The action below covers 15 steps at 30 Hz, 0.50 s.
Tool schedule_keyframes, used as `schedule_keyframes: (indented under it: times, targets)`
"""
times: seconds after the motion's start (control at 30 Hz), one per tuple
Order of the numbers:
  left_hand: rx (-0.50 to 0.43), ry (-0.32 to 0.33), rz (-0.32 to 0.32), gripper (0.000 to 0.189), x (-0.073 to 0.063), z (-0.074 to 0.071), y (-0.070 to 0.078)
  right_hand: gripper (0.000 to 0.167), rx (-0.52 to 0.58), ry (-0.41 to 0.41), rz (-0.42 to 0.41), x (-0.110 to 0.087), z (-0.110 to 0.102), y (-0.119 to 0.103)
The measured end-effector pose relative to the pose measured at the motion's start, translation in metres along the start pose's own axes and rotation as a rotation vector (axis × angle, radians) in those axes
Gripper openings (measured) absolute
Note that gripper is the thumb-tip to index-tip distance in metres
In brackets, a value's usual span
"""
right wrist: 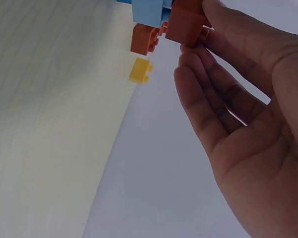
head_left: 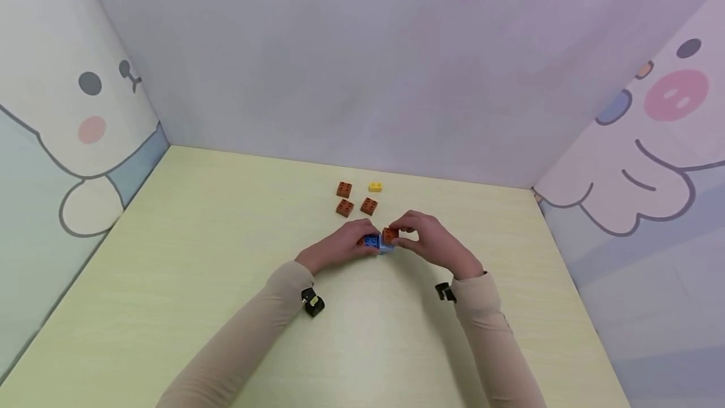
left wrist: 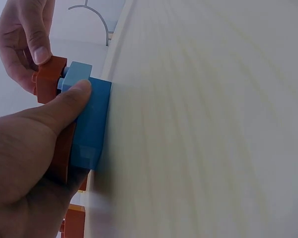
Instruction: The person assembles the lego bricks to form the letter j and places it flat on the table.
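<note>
My left hand (head_left: 342,243) grips a joined group of toy building bricks on the table. In the left wrist view, the group has a blue brick (left wrist: 92,131) along the table, a light blue brick (left wrist: 78,73) at its end and an orange-brown brick (left wrist: 63,153) under the thumb. Between thumb and fingers of my right hand (head_left: 430,241) is another orange-brown brick (head_left: 389,235), held over the light blue brick. Light blue studs show in a narrow gap between these two. Palm and fingers hide part of the group.
Behind the hands lie three loose orange-brown bricks (head_left: 369,206) and a small yellow brick (head_left: 375,187). The pale table (head_left: 226,238) meets a grey back wall (head_left: 340,68), with printed cartoon panels (head_left: 634,143) at both sides.
</note>
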<state>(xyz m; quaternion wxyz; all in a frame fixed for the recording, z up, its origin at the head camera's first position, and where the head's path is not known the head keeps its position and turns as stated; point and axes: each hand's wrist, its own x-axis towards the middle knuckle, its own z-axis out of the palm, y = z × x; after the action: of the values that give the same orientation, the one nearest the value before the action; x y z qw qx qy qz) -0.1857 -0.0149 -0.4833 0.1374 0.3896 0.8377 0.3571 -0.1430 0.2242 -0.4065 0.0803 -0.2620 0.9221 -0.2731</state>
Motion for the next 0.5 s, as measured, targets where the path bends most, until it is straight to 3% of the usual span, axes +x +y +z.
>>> schedule_keyframes:
  times: [0.5]
  targets:
    - [0.016,-0.003,-0.007,0.038,0.0003,-0.0015,0.0024,0.031,0.012,-0.029,0.023,0.0041,0.0052,-0.0008]
